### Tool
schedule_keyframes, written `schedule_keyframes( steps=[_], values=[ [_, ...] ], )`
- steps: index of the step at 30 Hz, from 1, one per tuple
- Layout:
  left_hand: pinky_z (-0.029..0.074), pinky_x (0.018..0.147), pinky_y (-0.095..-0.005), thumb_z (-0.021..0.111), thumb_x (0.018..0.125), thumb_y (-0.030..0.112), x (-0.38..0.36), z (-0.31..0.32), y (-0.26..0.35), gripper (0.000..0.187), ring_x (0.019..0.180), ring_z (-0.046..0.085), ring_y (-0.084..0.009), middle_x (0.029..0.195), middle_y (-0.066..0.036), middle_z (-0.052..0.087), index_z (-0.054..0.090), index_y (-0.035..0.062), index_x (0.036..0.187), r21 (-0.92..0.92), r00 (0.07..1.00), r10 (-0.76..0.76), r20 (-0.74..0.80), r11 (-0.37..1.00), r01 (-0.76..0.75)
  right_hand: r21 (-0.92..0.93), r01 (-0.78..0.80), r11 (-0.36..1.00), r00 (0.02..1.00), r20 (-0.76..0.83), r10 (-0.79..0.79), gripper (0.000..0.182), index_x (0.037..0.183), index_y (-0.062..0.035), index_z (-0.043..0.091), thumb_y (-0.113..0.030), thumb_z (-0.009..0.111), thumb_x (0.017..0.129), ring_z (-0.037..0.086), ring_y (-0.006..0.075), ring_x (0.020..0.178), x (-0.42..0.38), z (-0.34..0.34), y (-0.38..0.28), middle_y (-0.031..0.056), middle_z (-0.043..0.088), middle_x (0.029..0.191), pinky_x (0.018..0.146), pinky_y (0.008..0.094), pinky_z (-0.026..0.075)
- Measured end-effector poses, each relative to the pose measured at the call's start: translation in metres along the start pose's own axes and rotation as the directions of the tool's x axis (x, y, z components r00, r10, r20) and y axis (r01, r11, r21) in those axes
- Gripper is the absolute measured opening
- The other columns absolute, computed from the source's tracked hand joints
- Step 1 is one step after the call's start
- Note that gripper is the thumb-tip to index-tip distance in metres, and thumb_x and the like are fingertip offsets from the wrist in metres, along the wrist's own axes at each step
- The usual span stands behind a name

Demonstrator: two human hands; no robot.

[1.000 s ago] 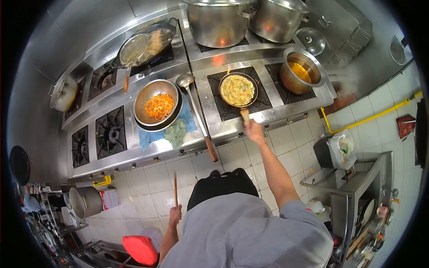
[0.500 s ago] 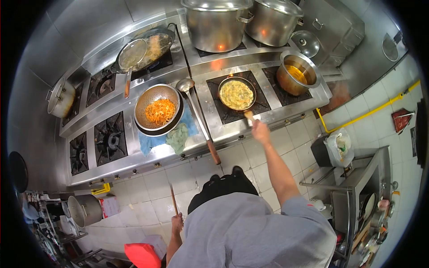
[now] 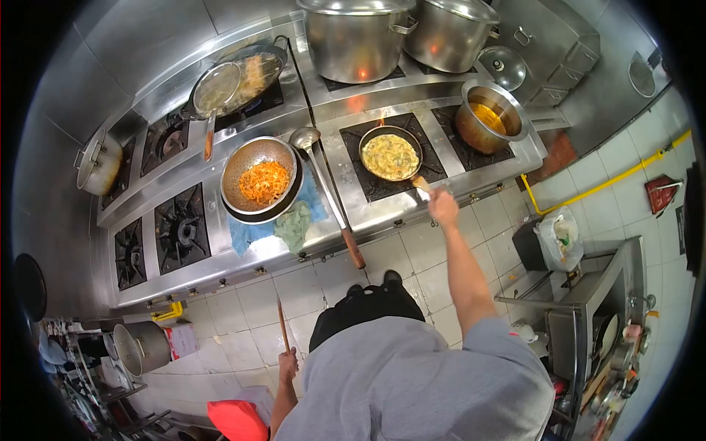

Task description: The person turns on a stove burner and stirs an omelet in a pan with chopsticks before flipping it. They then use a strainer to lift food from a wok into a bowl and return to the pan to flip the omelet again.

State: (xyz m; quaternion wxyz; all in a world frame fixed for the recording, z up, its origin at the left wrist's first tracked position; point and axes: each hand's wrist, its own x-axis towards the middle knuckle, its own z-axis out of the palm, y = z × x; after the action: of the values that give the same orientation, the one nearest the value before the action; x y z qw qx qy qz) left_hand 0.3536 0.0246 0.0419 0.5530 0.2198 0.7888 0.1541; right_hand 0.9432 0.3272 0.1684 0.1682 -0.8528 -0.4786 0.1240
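A frying pan [image 3: 390, 128] sits on a burner grate [image 3: 358, 184] at the front of a stove [image 3: 457, 163], a yellow egg-like mixture [image 3: 390, 156] spread across its base and an orange flame [image 3: 382, 122] showing at its far rim. The person's right hand [image 3: 443, 207] is closed on the end of the wooden handle [image 3: 420, 182], which points toward the body. The left hand [image 3: 288, 363], lowered well away from the stove, is wrapped around a slender wooden utensil [image 3: 282, 323], possibly chopsticks, tip up. The step in hand appears to be frying the mixture over the fire; moving the pan would call for a firm, level right-hand grip, and stirring would need the utensil brought up from the side. Right of the pan stands a deep pot [image 3: 466, 126] of amber liquid; to the left lie a long-handled ladle [image 3: 333, 198] and a perforated bowl [image 3: 237, 165] of orange shreds [image 3: 262, 182]. Farther back are two tall lidded pots [image 3: 359, 44] and a wok [image 3: 273, 59] with a strainer [image 3: 220, 84].
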Motion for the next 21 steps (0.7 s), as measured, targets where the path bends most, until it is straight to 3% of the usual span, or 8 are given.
schedule_keyframes(
  steps=[1, 3, 6, 10, 15, 18, 20, 21],
  values=[
    [0.031, 0.032, -0.0288, 0.057, 0.091, 0.029, -0.001, -0.001, 0.001, 0.036, 0.036, 0.037, -0.0109, 0.048, 0.002, 0.038, 0.042, 0.0118, 0.064, 0.001, 1.000, 0.002, 0.010, 1.000, -0.002, 0.005, -0.024, 1.000, 1.000, -0.002, 0.024, 0.031, 0.100, -0.0061, 0.063, -0.034, 0.054, 0.090, 0.062, 0.0417, 0.088, -0.012, 0.010, -0.013, 0.0227, 0.066, 0.091, 0.074, 0.0490, 0.049],
    [0.032, 0.032, -0.0289, 0.057, 0.091, 0.029, -0.007, -0.001, 0.001, 0.035, 0.036, 0.037, -0.0108, 0.048, 0.002, 0.038, 0.043, 0.0111, 0.064, 0.004, 1.000, 0.004, 0.028, 1.000, -0.004, 0.179, 0.118, 0.977, 0.992, 0.013, -0.122, 0.028, 0.101, -0.0056, 0.063, -0.030, 0.053, 0.090, 0.062, 0.0433, 0.087, -0.031, 0.044, -0.030, 0.0245, 0.065, 0.088, 0.073, 0.0483, 0.050],
    [0.032, 0.032, -0.0289, 0.057, 0.091, 0.029, -0.010, 0.003, 0.000, 0.035, 0.036, 0.037, -0.0109, 0.049, 0.002, 0.039, 0.045, 0.0103, 0.065, 0.018, 0.999, 0.004, 0.044, 1.000, -0.005, 0.321, 0.111, 0.941, 0.991, 0.040, -0.130, 0.028, 0.101, -0.0048, 0.062, -0.029, 0.050, 0.091, 0.061, 0.0437, 0.087, -0.036, 0.051, -0.031, 0.0245, 0.064, 0.085, 0.072, 0.0493, 0.049],
    [0.031, 0.032, -0.0289, 0.057, 0.092, 0.030, -0.012, 0.003, 0.001, 0.034, 0.036, 0.036, -0.0108, 0.049, 0.002, 0.039, 0.046, 0.0096, 0.066, 0.059, 0.998, 0.046, 0.051, 0.997, -0.049, 0.030, 0.033, 0.999, 0.999, 0.042, -0.035, 0.031, 0.102, -0.0060, 0.063, -0.032, 0.050, 0.091, 0.062, 0.0413, 0.089, -0.004, -0.005, 0.007, 0.0227, 0.065, 0.092, 0.076, 0.0485, 0.050],
    [0.030, 0.031, -0.0292, 0.057, 0.091, 0.029, -0.008, -0.001, -0.004, 0.034, 0.036, 0.036, -0.0106, 0.048, 0.002, 0.038, 0.044, 0.0097, 0.066, 0.021, 0.999, 0.013, 0.046, 1.000, -0.014, 0.079, 0.052, 0.996, 0.998, -0.028, -0.050, 0.028, 0.100, -0.0094, 0.065, -0.033, 0.052, 0.090, 0.062, 0.0406, 0.090, 0.035, -0.017, 0.039, 0.0211, 0.066, 0.092, 0.076, 0.0515, 0.049],
    [0.030, 0.031, -0.0290, 0.057, 0.092, 0.028, 0.003, -0.001, -0.018, 0.034, 0.035, 0.035, -0.0106, 0.048, 0.002, 0.037, 0.044, 0.0100, 0.066, -0.039, 1.000, 0.001, 0.013, 0.999, -0.001, 0.035, -0.026, 0.999, 0.999, -0.025, 0.027, 0.027, 0.100, -0.0100, 0.065, -0.031, 0.053, 0.089, 0.062, 0.0406, 0.090, 0.004, -0.006, -0.005, 0.0208, 0.066, 0.092, 0.075, 0.0512, 0.050],
    [0.029, 0.031, -0.0288, 0.057, 0.092, 0.028, 0.003, 0.000, -0.021, 0.034, 0.035, 0.035, -0.0105, 0.048, 0.002, 0.037, 0.044, 0.0100, 0.067, -0.050, 1.000, 0.004, 0.017, 0.999, -0.003, 0.112, 0.132, 0.985, 0.991, -0.046, -0.127, 0.027, 0.097, -0.0076, 0.066, -0.030, 0.054, 0.089, 0.063, 0.0419, 0.086, -0.020, 0.023, -0.023, 0.0216, 0.066, 0.085, 0.072, 0.0510, 0.049],
    [0.029, 0.030, -0.0287, 0.056, 0.092, 0.028, 0.001, 0.004, -0.021, 0.033, 0.035, 0.034, -0.0104, 0.048, 0.002, 0.037, 0.044, 0.0099, 0.067, -0.056, 1.000, 0.003, 0.019, 0.998, -0.002, 0.306, 0.240, 0.921, 0.971, -0.092, -0.222, 0.033, 0.098, -0.0034, 0.066, -0.033, 0.055, 0.089, 0.064, 0.0402, 0.083, -0.023, 0.046, -0.025, 0.0227, 0.066, 0.080, 0.071, 0.0483, 0.050]
  ],
)
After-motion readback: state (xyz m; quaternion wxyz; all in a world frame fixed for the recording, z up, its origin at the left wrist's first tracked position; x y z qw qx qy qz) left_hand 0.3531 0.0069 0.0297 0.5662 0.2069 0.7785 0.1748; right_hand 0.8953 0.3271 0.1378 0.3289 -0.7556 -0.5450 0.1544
